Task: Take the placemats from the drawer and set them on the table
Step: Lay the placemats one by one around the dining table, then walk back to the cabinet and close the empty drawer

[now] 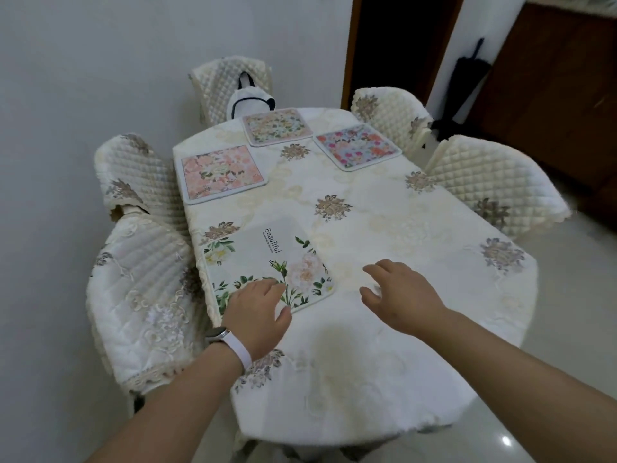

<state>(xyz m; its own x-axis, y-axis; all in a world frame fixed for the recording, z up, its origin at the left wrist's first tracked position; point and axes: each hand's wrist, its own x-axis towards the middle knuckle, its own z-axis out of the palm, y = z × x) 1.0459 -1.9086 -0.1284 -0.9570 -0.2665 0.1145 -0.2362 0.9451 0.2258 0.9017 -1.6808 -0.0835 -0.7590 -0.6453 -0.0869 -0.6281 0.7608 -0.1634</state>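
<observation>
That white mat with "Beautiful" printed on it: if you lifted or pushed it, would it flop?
The white mat lies flat with rounded corners, so it is probably thin, light and semi-stiff, bending slightly when lifted. Pushed by the left hand resting on it, it would likely drag on the tablecloth rather than glide.

Quilted cream chairs (494, 182) stand around me. A white bag (248, 98) with dark trim sits at the far chair (230, 73). To my right, a black umbrella (467, 78) stands between the dark doorway (400, 38) and a brown cabinet (551, 78).
</observation>
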